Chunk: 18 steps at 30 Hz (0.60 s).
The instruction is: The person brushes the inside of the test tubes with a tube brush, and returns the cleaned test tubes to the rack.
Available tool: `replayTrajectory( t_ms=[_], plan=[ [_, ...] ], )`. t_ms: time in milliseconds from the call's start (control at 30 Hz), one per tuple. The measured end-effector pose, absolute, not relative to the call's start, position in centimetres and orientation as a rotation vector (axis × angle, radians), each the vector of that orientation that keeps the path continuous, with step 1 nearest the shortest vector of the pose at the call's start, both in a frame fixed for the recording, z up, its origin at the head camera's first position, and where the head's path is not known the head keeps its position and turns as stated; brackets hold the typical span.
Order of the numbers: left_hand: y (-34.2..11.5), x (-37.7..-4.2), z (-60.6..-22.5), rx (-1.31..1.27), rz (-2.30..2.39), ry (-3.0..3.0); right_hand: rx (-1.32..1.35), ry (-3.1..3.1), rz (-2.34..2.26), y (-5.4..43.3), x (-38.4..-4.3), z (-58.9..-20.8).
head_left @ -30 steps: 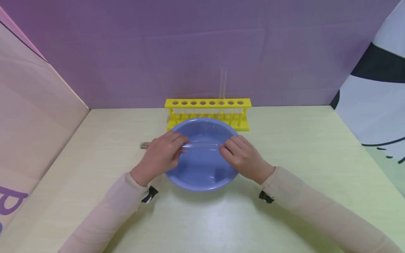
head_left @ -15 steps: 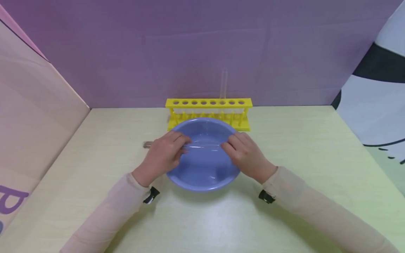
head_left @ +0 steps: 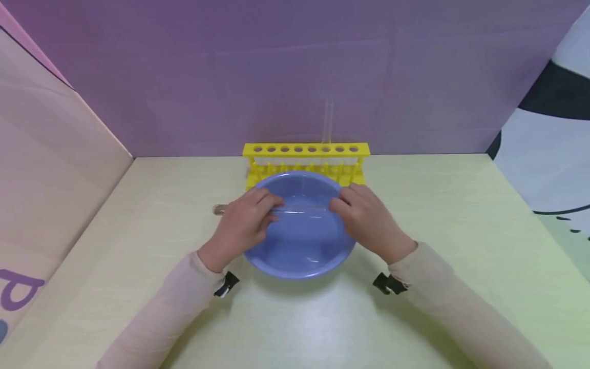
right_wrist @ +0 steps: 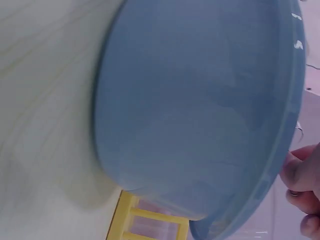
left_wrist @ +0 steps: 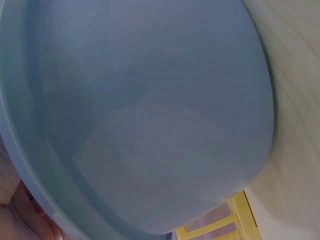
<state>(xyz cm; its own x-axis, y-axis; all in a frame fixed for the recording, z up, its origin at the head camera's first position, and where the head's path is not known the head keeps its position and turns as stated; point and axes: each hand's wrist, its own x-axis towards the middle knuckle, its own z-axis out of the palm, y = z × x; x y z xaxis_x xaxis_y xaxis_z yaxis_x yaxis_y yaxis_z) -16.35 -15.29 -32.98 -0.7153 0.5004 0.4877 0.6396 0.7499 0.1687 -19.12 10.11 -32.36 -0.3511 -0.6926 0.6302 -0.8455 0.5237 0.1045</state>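
Note:
Above the blue basin (head_left: 297,271), a clear glass test tube (head_left: 301,210) lies roughly level. My left hand (head_left: 243,220) grips it, and a brownish end of it sticks out to the left, its detail too small to tell. At the tube's right end the curled fingers of my right hand (head_left: 369,218) pinch, covering that tip. The right wrist view catches those fingers beside the basin's rim (right_wrist: 287,127). In the left wrist view, part of the left hand (left_wrist: 30,215) shows past the rim. Whether anything sits inside the tube cannot be told.
Behind the basin stands a yellow test tube rack (head_left: 306,150) with a row of holes. Another clear test tube (head_left: 328,122) stands upright in it. A purple backdrop (head_left: 299,77) rises at the table's (head_left: 161,205) far edge.
Both hands have shifted slightly right with the tube. The right hand has also risen a little, and the gap between the hands is slightly wider. The basin and rack look unchanged.

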Motion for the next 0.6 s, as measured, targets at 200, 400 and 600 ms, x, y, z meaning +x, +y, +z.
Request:
replayTrajectory(
  t_ms=[200,400,600],
  plan=[
    [-15.23,-16.39,-33.1,-0.876,-0.441,-2.531,1.243,-2.191,0.353,10.29,-19.15,-32.28],
    [-15.12,-16.29,-33.12,-0.884,-0.423,-2.559,1.241,-2.258,0.385,10.42,-19.08,-32.29],
    [-15.2,-16.33,-33.21,-0.887,-0.426,-2.534,1.243,-2.309,0.435,10.42,-19.03,-32.26]
  ],
)
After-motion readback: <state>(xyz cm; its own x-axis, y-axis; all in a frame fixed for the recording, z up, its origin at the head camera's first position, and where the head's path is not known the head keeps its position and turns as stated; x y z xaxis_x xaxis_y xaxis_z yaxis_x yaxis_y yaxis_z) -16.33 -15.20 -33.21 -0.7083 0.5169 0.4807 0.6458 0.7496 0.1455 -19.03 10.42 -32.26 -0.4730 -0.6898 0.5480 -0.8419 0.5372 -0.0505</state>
